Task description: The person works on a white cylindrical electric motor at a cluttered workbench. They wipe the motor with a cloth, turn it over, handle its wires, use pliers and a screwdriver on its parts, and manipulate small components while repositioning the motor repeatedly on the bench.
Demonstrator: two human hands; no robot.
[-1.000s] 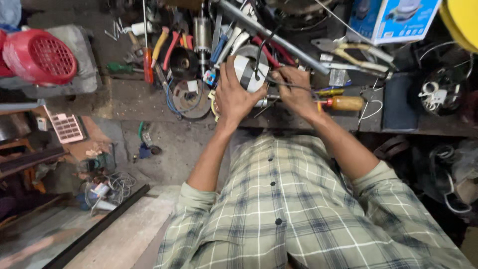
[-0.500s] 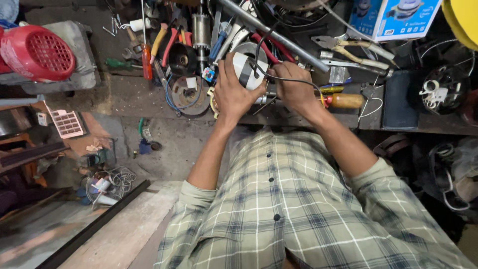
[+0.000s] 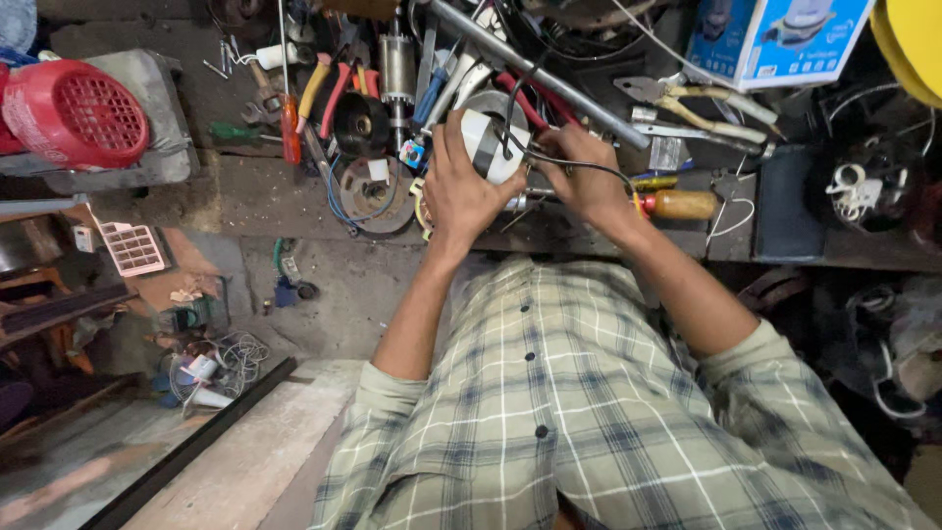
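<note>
My left hand [image 3: 459, 186] wraps around a small round white motor [image 3: 488, 137] with a dark band, held over the edge of a dirty workbench [image 3: 245, 186]. On the motor's right side my right hand [image 3: 579, 172] pinches its black wires [image 3: 549, 157]. Both forearms reach forward out of a plaid shirt. My palms and fingers hide most of the motor.
Pliers [image 3: 687, 98], screwdrivers [image 3: 677, 204], a metal rod [image 3: 530, 69] and a rotor [image 3: 396, 69] crowd the bench behind my hands. A red fan cover [image 3: 83, 113] sits far left, a blue box [image 3: 775, 39] at the top right. Scraps and wires [image 3: 216, 363] lie on the floor below.
Both hands have stayed on the motor, turning it slightly. The view has shifted a little.
</note>
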